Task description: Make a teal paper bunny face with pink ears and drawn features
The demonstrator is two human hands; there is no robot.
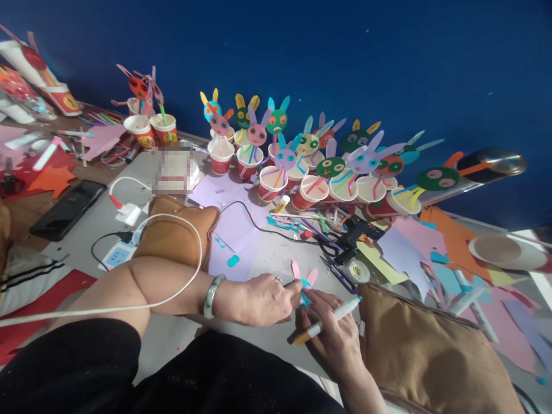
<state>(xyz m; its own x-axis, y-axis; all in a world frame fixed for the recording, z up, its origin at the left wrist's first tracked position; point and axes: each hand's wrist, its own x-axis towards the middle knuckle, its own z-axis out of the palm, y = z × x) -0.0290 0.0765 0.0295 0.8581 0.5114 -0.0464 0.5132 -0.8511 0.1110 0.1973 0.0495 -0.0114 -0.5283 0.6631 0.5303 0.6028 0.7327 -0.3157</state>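
Note:
Before me on the grey table is a small paper rabbit head [306,284], blue with pink ears. My left hand [265,299], a bangle on its wrist, holds the head's left edge with its fingers pressed together. My right hand [334,328] keeps a white marker [340,313] between its fingers, the marker's blue tip pointing up and right. Fingertips of that hand also touch the rabbit head, hiding its lower part. Behind the hands lie black scissors [338,273] and a roll of tape [356,270].
Paper cups [271,184] holding paper rabbits on sticks stand along the blue wall. A black glue gun [357,233] lies near them. Brown cushions [431,351] [172,236] flank the work area. A white cable [198,247] crosses my left arm; a phone [69,210] lies left.

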